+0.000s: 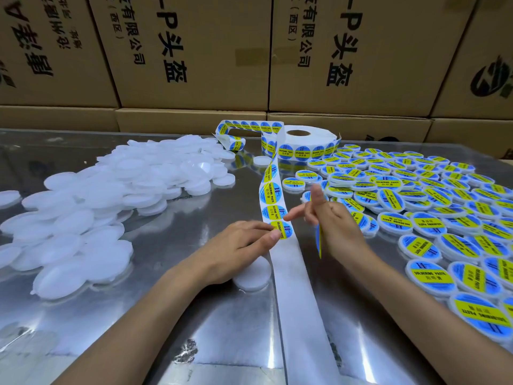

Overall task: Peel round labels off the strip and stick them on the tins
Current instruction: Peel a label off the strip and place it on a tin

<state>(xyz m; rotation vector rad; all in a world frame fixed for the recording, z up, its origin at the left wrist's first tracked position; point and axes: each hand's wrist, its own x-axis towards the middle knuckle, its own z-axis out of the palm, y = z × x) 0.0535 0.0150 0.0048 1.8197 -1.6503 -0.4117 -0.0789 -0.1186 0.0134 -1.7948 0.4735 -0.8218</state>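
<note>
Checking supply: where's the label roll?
Head view, far centre of the metal table: the label roll lies flat before the cardboard boxes, just behind the labelled tins.

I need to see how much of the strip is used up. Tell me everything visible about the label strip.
The label strip is a white paper backing that unwinds from a roll at the table's far side and runs toward the camera. Its far part carries round blue-and-yellow labels reading SOLDERING PASTE; the near part is bare white, already peeled. The left hand pinches it at the nearest remaining label. The right hand holds a peeled label edge-on beside it.
</note>
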